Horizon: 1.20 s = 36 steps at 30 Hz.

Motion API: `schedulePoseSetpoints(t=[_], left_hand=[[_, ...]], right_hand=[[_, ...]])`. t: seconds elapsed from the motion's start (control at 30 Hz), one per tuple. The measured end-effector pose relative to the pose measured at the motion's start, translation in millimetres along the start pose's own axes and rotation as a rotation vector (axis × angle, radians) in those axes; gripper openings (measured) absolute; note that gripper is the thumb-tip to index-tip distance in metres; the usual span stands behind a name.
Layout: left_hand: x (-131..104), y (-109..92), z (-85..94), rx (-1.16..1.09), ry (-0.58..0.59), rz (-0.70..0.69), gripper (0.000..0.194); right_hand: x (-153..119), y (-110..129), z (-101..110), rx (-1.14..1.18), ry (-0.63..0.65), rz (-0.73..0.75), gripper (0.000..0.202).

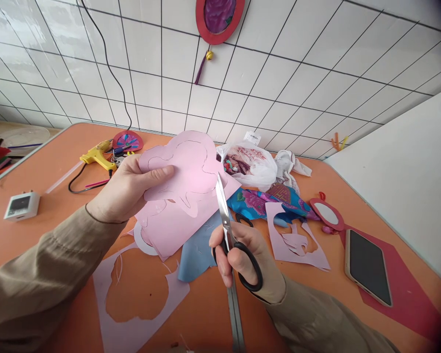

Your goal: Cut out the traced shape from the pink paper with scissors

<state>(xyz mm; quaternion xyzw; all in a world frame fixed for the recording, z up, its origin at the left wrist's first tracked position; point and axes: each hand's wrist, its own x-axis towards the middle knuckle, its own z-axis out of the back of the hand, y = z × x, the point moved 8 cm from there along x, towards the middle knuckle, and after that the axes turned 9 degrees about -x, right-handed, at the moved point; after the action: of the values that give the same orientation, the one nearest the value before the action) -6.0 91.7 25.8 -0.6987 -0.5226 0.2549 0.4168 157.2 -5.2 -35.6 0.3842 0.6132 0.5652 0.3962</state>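
My left hand (pixel 132 184) pinches the left side of a pink sheet (pixel 191 157) with curved outlines drawn on it, thumb on top. In my right hand (pixel 246 255) are metal scissors (pixel 225 211) with black handles, my fingers in the loops. The blades point up and their tips are at the sheet's right edge. Below the held sheet lies another pink sheet (pixel 165 228), also marked with lines, over a blue cloth piece (pixel 200 247). A pink offcut (pixel 105 299) with a large hole lies at the lower left.
A yellow glue gun (pixel 100 156) and a white box-shaped device (pixel 22 206) are at the left. Behind stands a plastic bag (pixel 259 169). To the right lie patterned fabric (pixel 253 202), a pink scrap (pixel 282 252), an oval red-rimmed piece (pixel 327 214) and a phone (pixel 368 267).
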Motion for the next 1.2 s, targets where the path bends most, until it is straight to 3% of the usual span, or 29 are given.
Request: schedulePoseSetpoints(t=[0.2, 0.67, 1.2], left_hand=[[-1, -2, -8.3, -0.019, 0.082, -0.008, 0.005], [-1, 0, 1.6, -0.001, -0.007, -0.014, 0.008], [-3, 3, -4.4, -0.033, 0.019, 0.043, 0.007]], right_hand=[[0, 1, -1, 0.013, -0.008, 0.026, 0.048], [1, 0, -3, -0.007, -0.005, 0.051, 0.052], [0, 0, -4, 0.005, -0.027, 0.064, 0.051]])
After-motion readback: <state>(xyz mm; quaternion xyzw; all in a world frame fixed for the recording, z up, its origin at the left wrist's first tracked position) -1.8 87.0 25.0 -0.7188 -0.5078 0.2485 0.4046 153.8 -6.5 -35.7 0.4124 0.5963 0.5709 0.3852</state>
